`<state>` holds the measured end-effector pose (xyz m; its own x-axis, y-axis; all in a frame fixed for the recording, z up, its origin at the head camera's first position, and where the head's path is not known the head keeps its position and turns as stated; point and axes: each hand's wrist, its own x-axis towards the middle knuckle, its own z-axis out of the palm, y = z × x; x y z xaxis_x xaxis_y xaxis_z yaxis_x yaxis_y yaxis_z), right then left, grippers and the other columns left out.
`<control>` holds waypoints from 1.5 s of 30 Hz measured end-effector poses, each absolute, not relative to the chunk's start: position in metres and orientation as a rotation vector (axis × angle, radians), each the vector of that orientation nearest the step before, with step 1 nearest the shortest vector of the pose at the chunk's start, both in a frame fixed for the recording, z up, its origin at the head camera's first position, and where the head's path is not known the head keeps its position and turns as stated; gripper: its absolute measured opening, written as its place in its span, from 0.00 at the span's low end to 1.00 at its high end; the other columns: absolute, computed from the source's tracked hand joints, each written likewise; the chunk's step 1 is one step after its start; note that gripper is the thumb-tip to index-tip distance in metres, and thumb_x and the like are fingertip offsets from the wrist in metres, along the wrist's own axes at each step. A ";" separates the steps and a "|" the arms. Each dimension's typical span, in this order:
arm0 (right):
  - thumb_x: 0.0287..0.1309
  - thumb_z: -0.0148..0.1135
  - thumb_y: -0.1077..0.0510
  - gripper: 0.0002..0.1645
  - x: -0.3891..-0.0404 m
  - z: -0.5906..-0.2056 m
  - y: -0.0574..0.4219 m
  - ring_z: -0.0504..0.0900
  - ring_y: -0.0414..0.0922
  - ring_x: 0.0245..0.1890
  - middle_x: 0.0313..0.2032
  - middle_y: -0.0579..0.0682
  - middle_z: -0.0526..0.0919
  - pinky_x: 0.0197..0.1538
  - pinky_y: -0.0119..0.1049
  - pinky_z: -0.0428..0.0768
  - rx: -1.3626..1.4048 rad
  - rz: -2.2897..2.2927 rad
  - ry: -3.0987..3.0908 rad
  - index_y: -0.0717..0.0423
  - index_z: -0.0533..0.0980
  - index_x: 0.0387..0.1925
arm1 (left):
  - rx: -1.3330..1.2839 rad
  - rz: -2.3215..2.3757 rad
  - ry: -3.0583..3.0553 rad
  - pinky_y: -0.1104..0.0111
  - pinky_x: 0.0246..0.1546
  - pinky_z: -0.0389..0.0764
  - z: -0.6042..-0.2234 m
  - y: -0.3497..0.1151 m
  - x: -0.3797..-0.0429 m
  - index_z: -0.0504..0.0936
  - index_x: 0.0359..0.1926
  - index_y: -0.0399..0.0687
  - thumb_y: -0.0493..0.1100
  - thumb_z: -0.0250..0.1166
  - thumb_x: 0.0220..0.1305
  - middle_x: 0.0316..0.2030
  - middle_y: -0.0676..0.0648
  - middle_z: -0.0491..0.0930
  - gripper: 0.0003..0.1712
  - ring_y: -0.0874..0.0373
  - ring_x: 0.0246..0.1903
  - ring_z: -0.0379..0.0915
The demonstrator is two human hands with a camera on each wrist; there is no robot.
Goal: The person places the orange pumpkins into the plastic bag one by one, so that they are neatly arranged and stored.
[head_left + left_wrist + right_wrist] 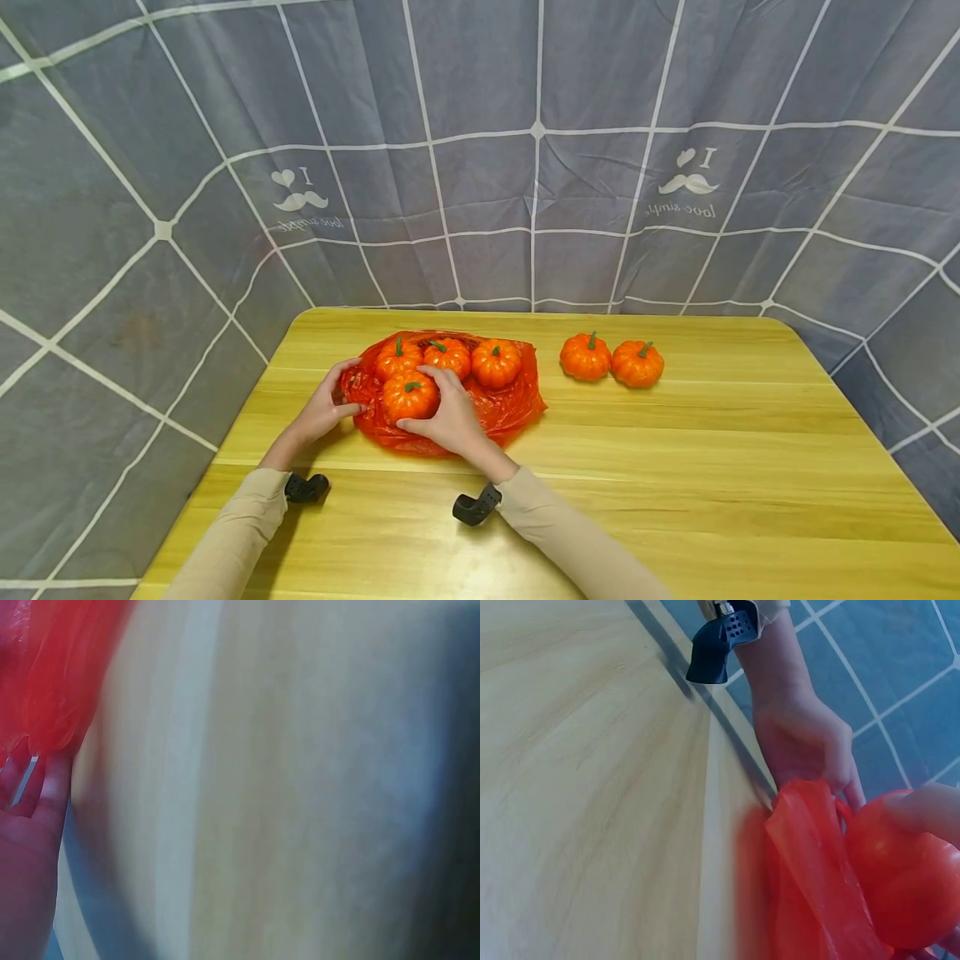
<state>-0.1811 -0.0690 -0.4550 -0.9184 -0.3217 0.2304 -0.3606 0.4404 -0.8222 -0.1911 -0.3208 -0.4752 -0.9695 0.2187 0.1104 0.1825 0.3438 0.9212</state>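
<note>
A crinkled red plastic bag (517, 412) lies spread on the table, with several small orange pumpkins on or in it. My right hand (453, 417) grips the nearest pumpkin (408, 398) between thumb and fingers, its green stem facing up. In the right wrist view that held pumpkin (900, 874) is beside a raised fold of the bag (810, 855). At the bag's left edge, my left hand (324, 412) holds the plastic, and its fingertips are partly covered by it. The left wrist view shows its fingers (52, 787) against the red plastic (64, 675).
Two more pumpkins, one (586, 357) beside another (637, 364), sit on the wooden table (712, 467) right of the bag. A grey curtain (495, 192) with white lines hangs behind the table and along its sides. Black mounts (477, 505) are strapped at both wrists.
</note>
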 end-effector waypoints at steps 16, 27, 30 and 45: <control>0.38 0.78 0.48 0.48 -0.178 -0.459 -0.085 0.75 0.50 0.57 0.59 0.52 0.71 0.59 0.47 0.75 0.644 1.476 -2.668 0.50 0.67 0.63 | 0.372 1.727 2.567 0.84 0.50 0.68 -0.475 -0.320 -0.190 0.51 0.70 0.32 0.25 0.61 0.54 0.67 0.28 0.55 0.44 0.36 0.61 0.58; 0.37 0.79 0.49 0.48 -0.179 -0.463 -0.088 0.74 0.51 0.58 0.58 0.53 0.71 0.59 0.48 0.74 0.656 1.469 -2.674 0.50 0.68 0.62 | 0.374 1.746 2.551 0.84 0.50 0.67 -0.475 -0.320 -0.190 0.51 0.70 0.33 0.25 0.61 0.54 0.68 0.28 0.54 0.44 0.34 0.62 0.57; 0.38 0.79 0.48 0.48 -0.179 -0.464 -0.089 0.74 0.50 0.57 0.58 0.53 0.71 0.59 0.48 0.75 0.658 1.448 -2.689 0.50 0.68 0.62 | 0.360 1.737 2.554 0.85 0.51 0.66 -0.475 -0.320 -0.189 0.51 0.70 0.33 0.25 0.61 0.54 0.68 0.29 0.54 0.45 0.34 0.63 0.56; 0.38 0.79 0.47 0.49 -0.180 -0.468 -0.089 0.73 0.51 0.58 0.59 0.54 0.71 0.60 0.47 0.74 0.681 1.404 -2.732 0.52 0.67 0.63 | 0.393 1.752 2.551 0.86 0.51 0.65 -0.478 -0.320 -0.191 0.51 0.70 0.31 0.24 0.62 0.53 0.69 0.28 0.53 0.45 0.33 0.64 0.54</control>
<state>-0.1800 -0.0889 -0.4682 -0.9062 -0.3782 0.1893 -0.3741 0.5081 -0.7758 -0.1906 -0.3201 -0.4777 -0.9680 0.2185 0.1236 0.1937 0.3373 0.9213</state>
